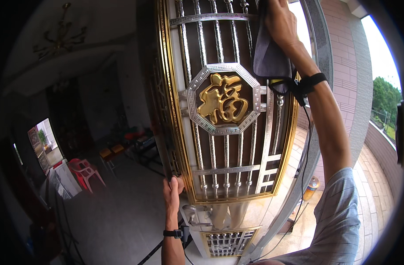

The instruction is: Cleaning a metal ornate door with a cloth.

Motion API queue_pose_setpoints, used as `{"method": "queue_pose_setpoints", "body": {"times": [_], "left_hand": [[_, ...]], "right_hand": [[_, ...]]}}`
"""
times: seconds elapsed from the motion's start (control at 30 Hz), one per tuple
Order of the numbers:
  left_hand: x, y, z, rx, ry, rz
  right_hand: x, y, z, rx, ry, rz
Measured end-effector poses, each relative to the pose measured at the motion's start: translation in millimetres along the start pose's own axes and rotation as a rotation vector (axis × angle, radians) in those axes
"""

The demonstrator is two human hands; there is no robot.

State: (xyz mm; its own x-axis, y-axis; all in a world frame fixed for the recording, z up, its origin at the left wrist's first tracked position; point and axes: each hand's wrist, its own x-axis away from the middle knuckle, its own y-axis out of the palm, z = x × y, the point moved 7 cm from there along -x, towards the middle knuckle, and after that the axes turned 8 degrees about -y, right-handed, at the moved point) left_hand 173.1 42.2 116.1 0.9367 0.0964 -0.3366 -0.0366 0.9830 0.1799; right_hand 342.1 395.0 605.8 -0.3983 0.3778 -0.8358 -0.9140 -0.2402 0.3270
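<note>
A metal door panel with silver bars and gold trim stands upright before me. At its middle is an octagonal plaque with a raised gold character. High on the right side, my right hand holds a dark grey cloth, which hangs against the bars; its fingertips are cut off by the top edge of the view. My left hand is closed around the door's left edge, low down, above and left of the lever handle. A second, smaller barred panel sits below the handle.
To the left, a dim room holds a pink plastic chair, wooden stools and a chandelier. A grey door frame runs along the right. Outside stand a cylindrical container and a tiled wall; a thin cable hangs from my right wrist.
</note>
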Motion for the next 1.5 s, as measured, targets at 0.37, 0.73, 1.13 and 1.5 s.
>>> {"method": "queue_pose_setpoints", "body": {"times": [0.37,0.73,1.13,1.5], "left_hand": [[1,6,13,0.006,0.12,0.015],[1,7,15,-0.067,0.163,0.028],[31,-4,44,-0.453,0.429,0.359],[97,85,109,-0.139,0.479,-0.198]], "right_hand": [[65,-23,66,-1.347,0.702,0.41],[81,-29,62,-1.505,0.684,0.279],[88,-9,-24,-1.098,0.936,-0.102],[136,-47,-203,-1.048,0.178,-0.448]]}}
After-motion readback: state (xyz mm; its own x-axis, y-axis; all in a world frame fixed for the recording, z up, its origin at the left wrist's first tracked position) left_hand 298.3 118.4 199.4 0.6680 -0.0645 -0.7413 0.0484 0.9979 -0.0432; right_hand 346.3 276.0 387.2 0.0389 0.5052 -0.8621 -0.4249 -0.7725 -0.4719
